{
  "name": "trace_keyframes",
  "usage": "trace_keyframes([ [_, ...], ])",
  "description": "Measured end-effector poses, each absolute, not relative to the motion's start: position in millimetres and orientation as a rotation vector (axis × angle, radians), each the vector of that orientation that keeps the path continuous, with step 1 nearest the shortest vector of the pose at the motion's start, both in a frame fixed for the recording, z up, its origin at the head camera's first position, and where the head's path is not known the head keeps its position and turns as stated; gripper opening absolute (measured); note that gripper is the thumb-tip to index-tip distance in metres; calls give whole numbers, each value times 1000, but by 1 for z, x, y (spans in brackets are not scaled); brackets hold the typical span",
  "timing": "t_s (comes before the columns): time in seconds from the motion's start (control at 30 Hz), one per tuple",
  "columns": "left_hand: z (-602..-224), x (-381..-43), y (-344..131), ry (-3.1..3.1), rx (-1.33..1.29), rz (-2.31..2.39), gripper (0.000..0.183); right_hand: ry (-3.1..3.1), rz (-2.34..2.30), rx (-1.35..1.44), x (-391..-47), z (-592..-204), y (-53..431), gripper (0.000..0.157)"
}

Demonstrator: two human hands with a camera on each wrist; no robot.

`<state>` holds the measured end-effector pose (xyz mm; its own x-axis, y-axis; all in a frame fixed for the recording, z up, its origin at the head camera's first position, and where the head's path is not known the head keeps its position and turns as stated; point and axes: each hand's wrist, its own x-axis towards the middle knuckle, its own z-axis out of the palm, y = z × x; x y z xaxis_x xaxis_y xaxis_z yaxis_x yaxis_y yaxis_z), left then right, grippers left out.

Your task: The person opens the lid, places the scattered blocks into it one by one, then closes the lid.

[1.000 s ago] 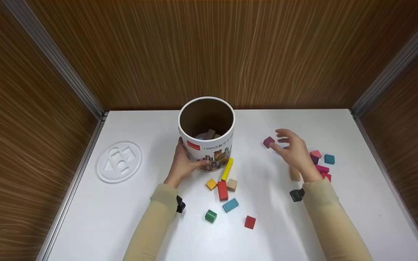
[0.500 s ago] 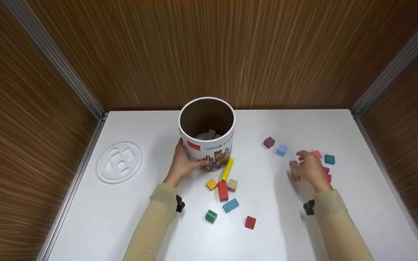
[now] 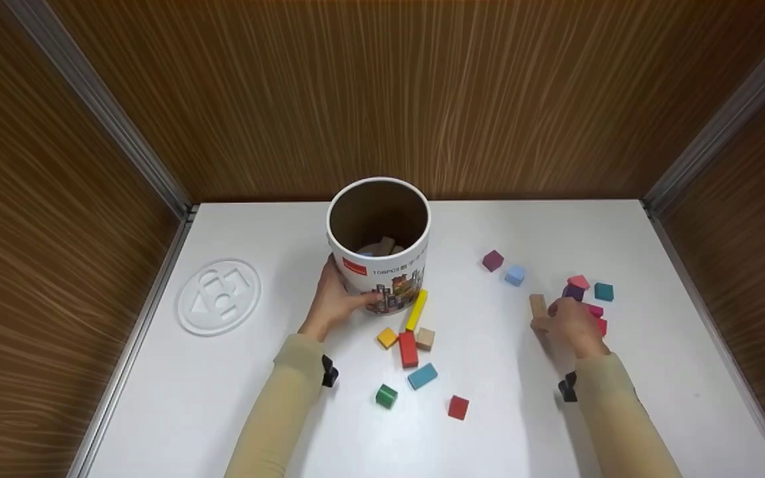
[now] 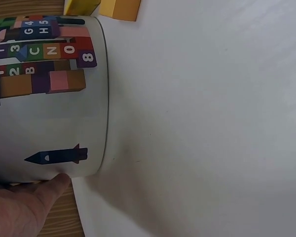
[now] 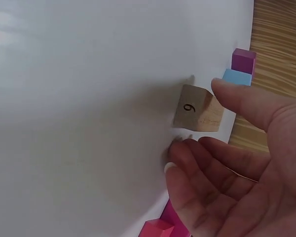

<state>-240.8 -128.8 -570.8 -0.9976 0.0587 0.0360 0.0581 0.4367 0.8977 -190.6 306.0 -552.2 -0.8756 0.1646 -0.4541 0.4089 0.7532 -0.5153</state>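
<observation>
My left hand (image 3: 335,302) grips the side of a white printed bucket (image 3: 389,279), its thumb lying on the front. In the left wrist view the thumb (image 4: 56,190) presses near the base of the bucket (image 4: 49,123). Inside the bucket lie a few blocks, one of them plain wood (image 3: 386,246). On the right side of the table, my right hand (image 3: 572,325) is at a plain wooden block (image 3: 538,305). The right wrist view shows this wooden block (image 5: 190,107), marked with a digit, between spread thumb and loosely bent fingers, with a gap visible on the finger side.
A maroon cube (image 3: 493,261) and a light blue cube (image 3: 515,275) lie beyond the right hand. Purple (image 3: 574,292), pink, teal (image 3: 603,291) and magenta blocks sit beside it. Several coloured blocks, including a red one (image 3: 408,350), lie before the bucket. A white round lid (image 3: 218,297) lies left.
My right hand has moved right and nearer to me, from beside the maroon cube to the wooden block, uncovering the light blue cube. The left hand and bucket have stayed put.
</observation>
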Motion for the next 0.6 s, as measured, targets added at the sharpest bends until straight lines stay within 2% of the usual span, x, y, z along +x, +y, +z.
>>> trace_keyframes([
  [0.6,-571,-241,-128,2630,71,1674,128,2594,-829,401,-191,-555,301,37],
])
